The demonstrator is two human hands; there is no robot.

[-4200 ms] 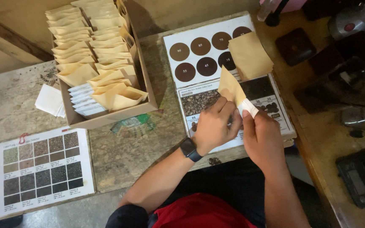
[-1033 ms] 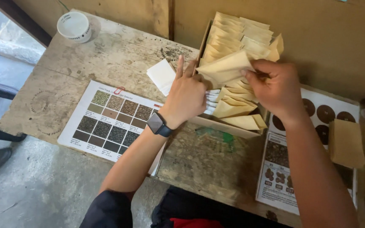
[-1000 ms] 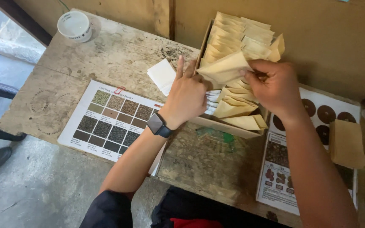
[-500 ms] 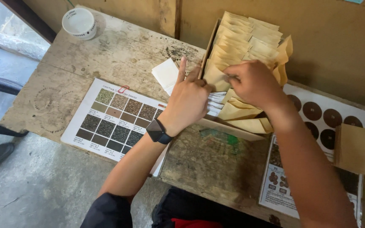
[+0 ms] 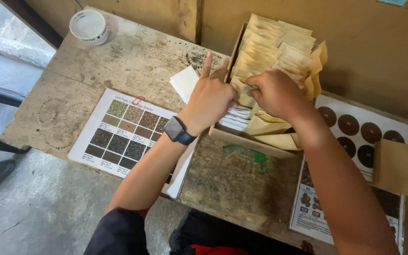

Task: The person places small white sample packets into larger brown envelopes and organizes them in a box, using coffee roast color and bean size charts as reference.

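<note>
An open cardboard box on the wooden table holds several rows of tan paper envelopes standing on edge. My left hand rests at the box's left wall, index finger pointing up, the other fingers in among the envelopes. My right hand is inside the box, fingers curled onto a tan envelope in the near rows. White-edged packets show below my left hand. A black watch is on my left wrist.
A colour chart sheet with dark squares lies at the left. A sheet with brown circles lies at the right, a loose tan envelope on it. A white cup stands at the far left corner. A white card lies beside the box.
My right hand has carried a tan envelope from the circle sheet to the box and pushed it down among the rows. My left hand has moved to the box's left side.
</note>
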